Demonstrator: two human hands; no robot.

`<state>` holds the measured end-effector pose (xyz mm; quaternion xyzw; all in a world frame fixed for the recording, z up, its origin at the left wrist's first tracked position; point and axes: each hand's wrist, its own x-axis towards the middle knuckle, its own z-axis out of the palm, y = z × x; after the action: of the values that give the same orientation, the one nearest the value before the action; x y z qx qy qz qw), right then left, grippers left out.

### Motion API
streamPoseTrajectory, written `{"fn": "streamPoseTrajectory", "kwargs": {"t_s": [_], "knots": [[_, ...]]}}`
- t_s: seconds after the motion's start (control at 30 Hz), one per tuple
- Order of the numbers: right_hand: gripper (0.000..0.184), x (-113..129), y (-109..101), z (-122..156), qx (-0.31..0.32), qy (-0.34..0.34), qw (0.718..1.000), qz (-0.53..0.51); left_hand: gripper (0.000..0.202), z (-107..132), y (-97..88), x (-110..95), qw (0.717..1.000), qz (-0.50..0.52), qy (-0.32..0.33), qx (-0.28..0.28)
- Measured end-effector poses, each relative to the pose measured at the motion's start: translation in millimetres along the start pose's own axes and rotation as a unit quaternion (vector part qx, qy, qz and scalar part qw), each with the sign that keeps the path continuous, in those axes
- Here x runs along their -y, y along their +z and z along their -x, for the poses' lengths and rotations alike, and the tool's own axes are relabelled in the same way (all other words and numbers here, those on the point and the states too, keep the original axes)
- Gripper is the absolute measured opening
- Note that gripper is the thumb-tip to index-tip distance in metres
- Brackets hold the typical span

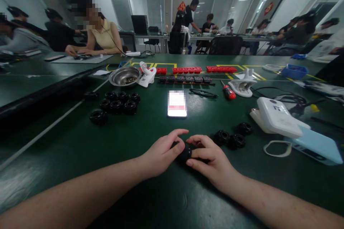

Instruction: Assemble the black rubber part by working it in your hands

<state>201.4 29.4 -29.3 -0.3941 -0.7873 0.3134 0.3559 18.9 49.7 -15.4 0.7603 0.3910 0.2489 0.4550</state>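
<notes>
Between both hands, just above or on the green table, is a black wheel-like part (185, 153), partly covered by fingers. My left hand (162, 152) grips its left side with the thumb on it and the index finger stretched out above. From the right, my right hand (212, 156) pinches the part with thumb and fingers. Three similar black wheel-like parts (237, 141) lie just to the right of my right hand. Farther left, several more black wheel-like parts (116, 106) are grouped on the table.
Ahead lies a lit phone (177, 104). Behind are black glasses (203, 93), a red-black screwdriver (229, 91), black strips (185, 79), red strips (187, 70) and a metal bowl (125, 76) holding small pieces. White devices (279, 116) and a light-blue box (315, 145) stand right. People sit beyond.
</notes>
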Motion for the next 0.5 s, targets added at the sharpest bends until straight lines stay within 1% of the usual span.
{"fn": "streamPoseTrajectory", "kwargs": {"t_s": [0.07,0.2,0.27,0.4,0.5], "knots": [[0.008,0.6,-0.8,0.6,0.0,-0.005,1.0,0.004,0.037,-1.0,0.9,0.6,1.0,-0.014,-0.009,-0.004],[0.025,1.9,-2.6,1.0,0.007,-0.005,1.0,0.0,0.038,-1.0,2.0,2.0,1.0,-0.021,-0.012,-0.005],[0.03,1.9,-2.4,0.5,0.006,-0.002,1.0,-0.001,0.042,-0.3,2.7,3.5,1.0,-0.014,-0.005,-0.006],[0.027,1.2,-0.6,-0.9,-0.003,0.009,1.0,0.014,0.053,1.1,3.9,6.1,1.0,0.003,0.017,-0.004],[0.026,1.0,-0.6,-1.1,-0.004,0.01,1.0,0.018,0.058,1.6,2.4,4.4,1.0,0.002,0.015,-0.003]]}}
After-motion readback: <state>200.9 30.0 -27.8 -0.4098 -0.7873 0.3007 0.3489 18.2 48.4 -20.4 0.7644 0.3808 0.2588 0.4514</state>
